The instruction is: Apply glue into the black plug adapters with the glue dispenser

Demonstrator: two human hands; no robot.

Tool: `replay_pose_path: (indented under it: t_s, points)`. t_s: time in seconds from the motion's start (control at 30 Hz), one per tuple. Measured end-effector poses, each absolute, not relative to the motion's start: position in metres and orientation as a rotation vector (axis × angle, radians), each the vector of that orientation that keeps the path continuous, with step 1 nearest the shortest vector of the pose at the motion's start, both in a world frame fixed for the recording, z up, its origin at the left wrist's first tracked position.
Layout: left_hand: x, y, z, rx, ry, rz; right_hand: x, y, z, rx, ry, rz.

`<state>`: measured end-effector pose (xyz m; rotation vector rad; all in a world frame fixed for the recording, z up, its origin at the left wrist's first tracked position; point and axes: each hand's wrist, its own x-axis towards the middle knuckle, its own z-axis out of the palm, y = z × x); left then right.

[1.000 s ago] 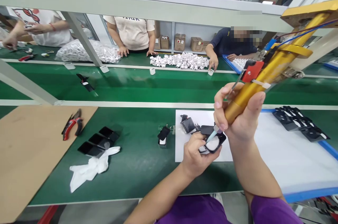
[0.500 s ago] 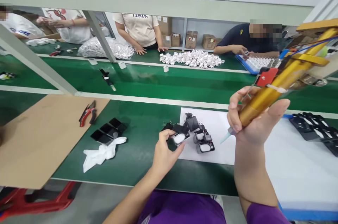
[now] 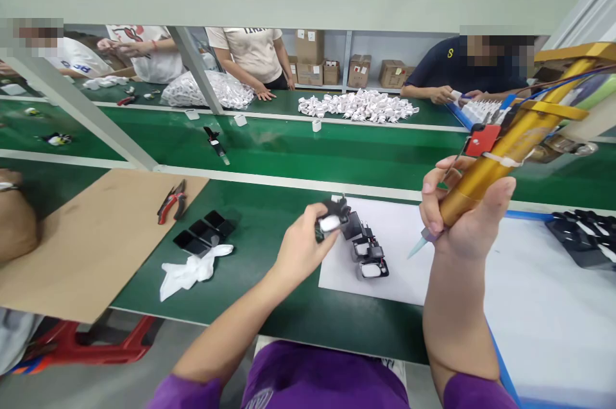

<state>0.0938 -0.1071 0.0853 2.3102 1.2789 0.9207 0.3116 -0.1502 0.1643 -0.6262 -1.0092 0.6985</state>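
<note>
My left hand (image 3: 302, 241) pinches a small black plastic housing with a white oval inside (image 3: 330, 223), held over the left edge of a white sheet (image 3: 402, 229). Just right of it, several similar black housings (image 3: 371, 269) with white ovals stand in a row on the sheet. My right hand (image 3: 464, 226) is wrapped around a gold glue dispenser (image 3: 474, 181) with a red switch (image 3: 482, 139). Its pale blue nozzle (image 3: 416, 247) points down and left above the sheet, apart from the housings. Fingers partly hide the held housing.
Left lie black rectangular cases (image 3: 205, 234), a white cloth (image 3: 190, 277), and pliers (image 3: 172, 201) on brown cardboard (image 3: 96, 235). A black tray (image 3: 584, 239) is at right. Across the green belt (image 3: 289, 152), co-workers sit by white parts (image 3: 359, 105). A metal beam (image 3: 289, 9) crosses overhead.
My left hand has lifted the black housing slightly away from me and tilted it. My right hand keeps its hold on the dispenser. Another person's arm has come into view at the left edge.
</note>
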Motion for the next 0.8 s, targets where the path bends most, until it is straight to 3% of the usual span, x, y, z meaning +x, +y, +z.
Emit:
replay_pose_path:
  t_s: [0.23,0.8]
  points:
    - [0.138,-0.061,0.088,2.548,1.413,0.479,0.313,-0.151,0.164,-0.604,-1.028,0.706]
    - [0.125,-0.084,0.079,2.076,1.119,0.732,0.313,-0.152,0.164,-0.602,-1.024,0.714]
